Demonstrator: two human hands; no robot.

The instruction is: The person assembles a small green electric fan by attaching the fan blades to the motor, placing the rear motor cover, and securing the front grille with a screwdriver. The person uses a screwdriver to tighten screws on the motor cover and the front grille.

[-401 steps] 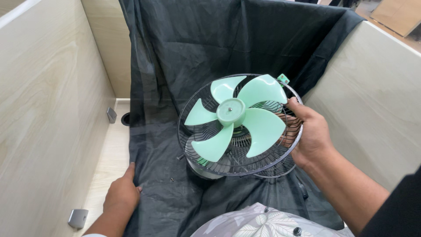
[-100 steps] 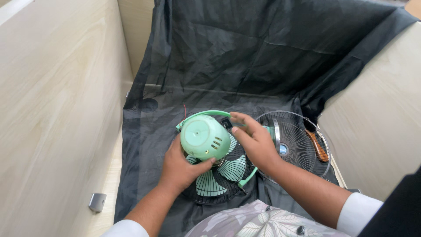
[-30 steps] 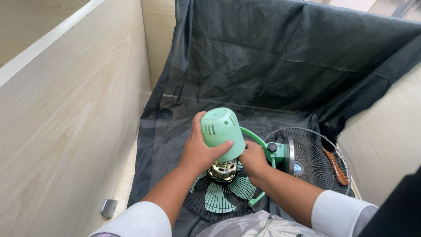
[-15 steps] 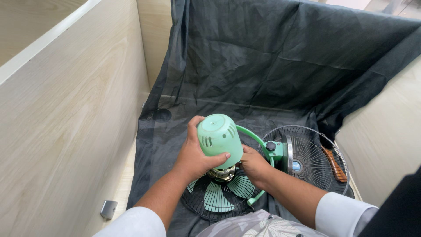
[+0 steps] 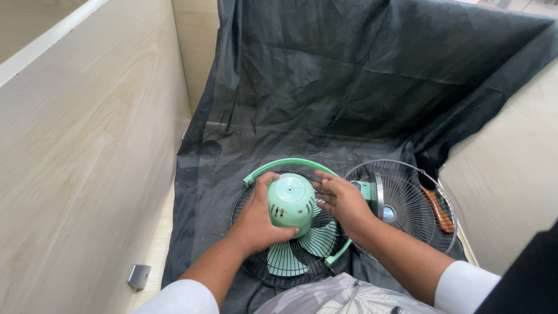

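Head view: my left hand [image 5: 256, 224] grips the green motor cover [image 5: 290, 203]; right hand [image 5: 343, 200], fingers loosely spread, rests beside it, black cloth [image 5: 349, 87] beneath.

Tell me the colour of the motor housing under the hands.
Mint green motor housing, clearest in the head view.

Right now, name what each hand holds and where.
Left hand grips the green motor cover by its side. Right hand touches its other side; grip unclear.
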